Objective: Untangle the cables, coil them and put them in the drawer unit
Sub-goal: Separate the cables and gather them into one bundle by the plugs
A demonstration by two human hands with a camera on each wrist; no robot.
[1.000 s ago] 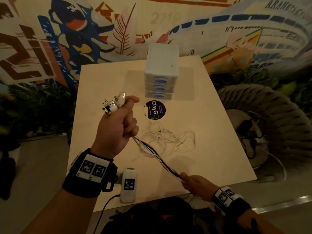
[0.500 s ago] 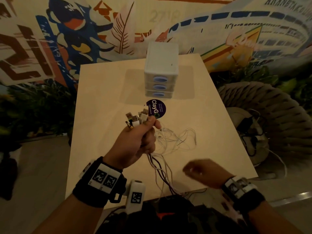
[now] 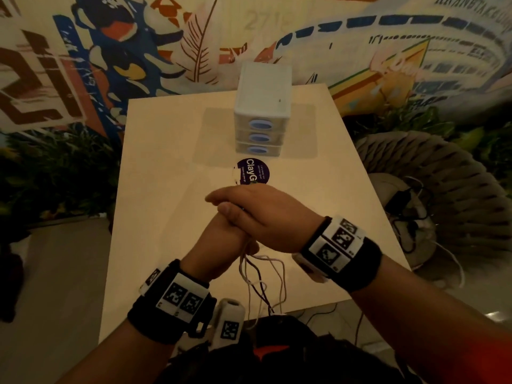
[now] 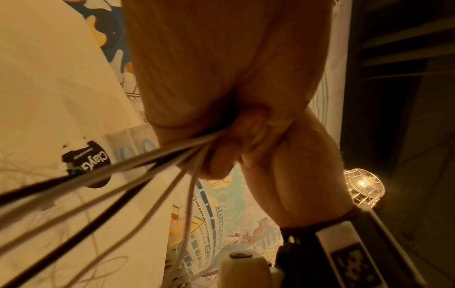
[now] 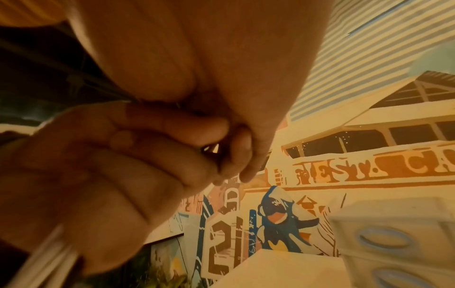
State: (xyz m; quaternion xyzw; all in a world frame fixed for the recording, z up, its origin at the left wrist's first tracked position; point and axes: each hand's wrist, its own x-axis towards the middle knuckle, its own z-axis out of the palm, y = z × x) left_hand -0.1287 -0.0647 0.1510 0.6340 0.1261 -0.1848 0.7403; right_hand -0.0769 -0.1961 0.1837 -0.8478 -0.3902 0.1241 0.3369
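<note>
A bundle of thin white and dark cables [image 3: 260,275] hangs from my left hand [image 3: 221,236], which grips it in a fist above the near part of the table; the left wrist view shows the cables [image 4: 123,175] fanning out from the curled fingers. My right hand [image 3: 249,209] lies across the top of the left fist, fingers and thumb closing over the plug ends, which are hidden. The cables' loose lengths drop over the table's near edge. The white three-drawer unit [image 3: 263,106] stands at the far middle of the table, all drawers shut.
The pale table [image 3: 166,162] carries a round dark sticker [image 3: 253,174] in front of the drawer unit. A wicker chair [image 3: 429,176] with dark gear and cords on it stands to the right. A dark bag [image 3: 263,345] lies at the near edge. A painted wall is behind.
My left hand came down and nearer with the plug ends. My right hand let go of the cables' low end and swung up over the left fist. The loose tangle left the tabletop.
</note>
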